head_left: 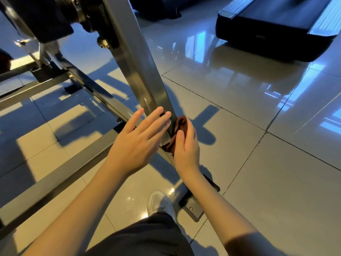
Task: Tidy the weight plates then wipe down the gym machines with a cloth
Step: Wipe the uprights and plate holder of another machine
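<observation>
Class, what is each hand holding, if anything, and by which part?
The right hand grips the bunched brown cloth around its middle, against the slanted metal beam. The left hand holds nothing; straight fingers touch the beam.

from my feed this reads as a gym. a slanted grey steel machine frame (147, 74) runs down to a foot plate (193, 207) flat on the floor, with more square tubing (55, 178) crossing beside it and a heavy nut (102, 42) at its joint. a treadmill (276, 24) with a black belt and silver side rails stands well apart on glossy pale floor tiles (239, 145).
</observation>
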Motion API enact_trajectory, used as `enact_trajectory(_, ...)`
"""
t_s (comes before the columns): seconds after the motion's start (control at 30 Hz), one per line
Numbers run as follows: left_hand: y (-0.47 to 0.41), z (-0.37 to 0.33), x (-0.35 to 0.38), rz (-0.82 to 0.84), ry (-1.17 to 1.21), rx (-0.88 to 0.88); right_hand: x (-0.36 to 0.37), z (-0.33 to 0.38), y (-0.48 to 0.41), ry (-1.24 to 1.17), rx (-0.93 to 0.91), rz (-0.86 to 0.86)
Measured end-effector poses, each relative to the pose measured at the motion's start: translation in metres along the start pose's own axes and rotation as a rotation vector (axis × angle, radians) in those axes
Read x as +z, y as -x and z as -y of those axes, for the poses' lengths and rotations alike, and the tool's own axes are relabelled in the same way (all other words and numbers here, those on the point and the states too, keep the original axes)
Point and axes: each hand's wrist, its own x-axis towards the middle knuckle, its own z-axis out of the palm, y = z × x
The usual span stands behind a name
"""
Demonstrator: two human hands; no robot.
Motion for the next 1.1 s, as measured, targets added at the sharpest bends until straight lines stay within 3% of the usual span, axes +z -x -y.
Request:
enact_trajectory(0.07,0.000,0.002,-0.002,-0.003,0.009,-0.030,-0.003,-0.008,0.009,0.011,-0.034,-0.009)
enact_trajectory(0.23,0.003,0.008,-0.001,0.022,0.023,-0.037,-0.002,-0.012,0.016,0.065,0.078,-0.092)
enact_trajectory(0.37,0.002,0.007,0.000,-0.035,0.124,-0.136,0.010,0.033,-0.020,0.121,-0.087,-0.076)
enact_trajectory(0.5,0.004,0.012,-0.001,-0.050,0.203,-0.208,0.012,0.012,-0.002,0.180,-0.268,-0.089)
enact_trajectory(0.6,0.004,0.017,-0.001,-0.055,0.203,-0.176,0.003,-0.011,0.013,0.238,-0.245,-0.052)
enact_trajectory(0.7,0.004,0.017,-0.001,-0.097,0.234,-0.188,0.008,0.015,-0.004,0.254,-0.268,-0.058)
enact_trajectory(0.8,0.006,0.015,0.000,-0.141,0.345,-0.311,0.019,0.051,-0.029,0.268,-0.386,-0.084)
enact_trajectory(0.9,0.006,0.016,-0.002,-0.127,0.412,-0.420,0.019,0.045,-0.029,0.270,-0.468,-0.082)
enact_trajectory(1.1,-0.009,0.021,-0.011,-0.127,0.709,-0.596,0.003,0.021,-0.015,0.355,-0.367,0.024)
